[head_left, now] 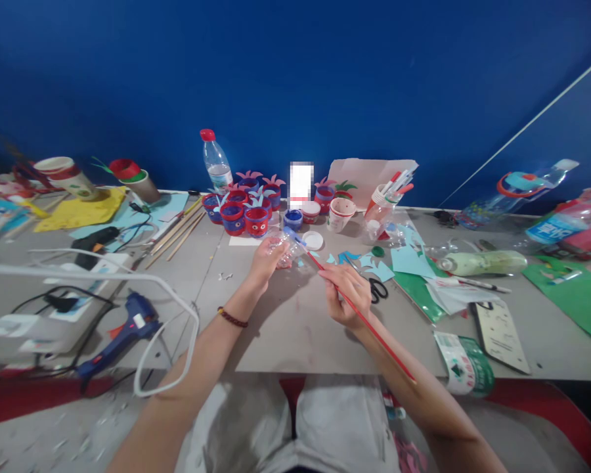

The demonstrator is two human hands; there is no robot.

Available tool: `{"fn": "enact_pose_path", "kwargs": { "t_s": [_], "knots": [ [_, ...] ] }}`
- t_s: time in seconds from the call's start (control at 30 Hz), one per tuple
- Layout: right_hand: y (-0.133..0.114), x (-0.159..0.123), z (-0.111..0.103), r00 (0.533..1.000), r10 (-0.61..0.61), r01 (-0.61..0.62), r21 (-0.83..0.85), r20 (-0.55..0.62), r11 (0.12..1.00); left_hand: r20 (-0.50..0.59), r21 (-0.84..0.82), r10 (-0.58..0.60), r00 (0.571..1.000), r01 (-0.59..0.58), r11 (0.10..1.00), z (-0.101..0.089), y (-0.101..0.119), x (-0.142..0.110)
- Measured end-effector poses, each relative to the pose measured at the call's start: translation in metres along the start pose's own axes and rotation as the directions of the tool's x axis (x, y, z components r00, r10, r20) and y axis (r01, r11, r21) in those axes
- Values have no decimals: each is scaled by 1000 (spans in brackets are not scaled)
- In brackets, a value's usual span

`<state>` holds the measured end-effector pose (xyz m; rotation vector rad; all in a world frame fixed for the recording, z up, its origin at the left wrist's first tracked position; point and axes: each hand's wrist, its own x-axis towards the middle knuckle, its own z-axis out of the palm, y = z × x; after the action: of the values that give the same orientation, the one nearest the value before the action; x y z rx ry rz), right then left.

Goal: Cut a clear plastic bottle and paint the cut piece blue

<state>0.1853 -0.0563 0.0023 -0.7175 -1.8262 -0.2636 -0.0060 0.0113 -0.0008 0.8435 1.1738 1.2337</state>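
My left hand (264, 264) is closed around a clear plastic bottle piece (286, 253) above the table. A red-handled paintbrush (362, 314) is gripped in my right hand (345, 292), its blue-coated tip reaching the plastic piece. Exact contact is hard to make out. Just behind sits an open jar of blue paint (293, 219), with a second jar (310, 211) of reddish paint beside it. A white lid (313, 240) lies near the brush tip. Several red and blue painted cups (257, 222), some with eyes and paper leaves, stand behind my left hand.
Black-handled scissors (378, 290) and blue paper scraps (378, 268) lie right of my right hand. At left are a blue glue gun (123, 335), a power strip (73, 315) and a looping white cable (194, 328). A water bottle (217, 161) stands by the blue wall.
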Motion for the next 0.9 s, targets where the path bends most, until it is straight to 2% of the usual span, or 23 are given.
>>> {"fn": "enact_pose_path", "kwargs": {
  "t_s": [0.33,0.47,0.6,0.73,0.9],
  "knots": [
    [-2,5,-3,1000,4,-3,-13,21,1000,9,-62,-3,1000,4,998,0,0,-1],
    [-2,5,-4,1000,18,-19,-48,-24,999,5,-117,29,1000,-29,993,-2,3,-2],
    [1,2,-3,997,-44,42,-35,-63,999,29,-126,27,999,-23,992,-2,4,-2],
    [2,0,-3,996,-91,91,-26,3,996,72,-108,23,997,-15,994,-2,2,-2],
    [2,0,-3,995,-86,89,-73,42,993,109,-137,57,992,-42,990,-3,3,-4]
  ]
}}
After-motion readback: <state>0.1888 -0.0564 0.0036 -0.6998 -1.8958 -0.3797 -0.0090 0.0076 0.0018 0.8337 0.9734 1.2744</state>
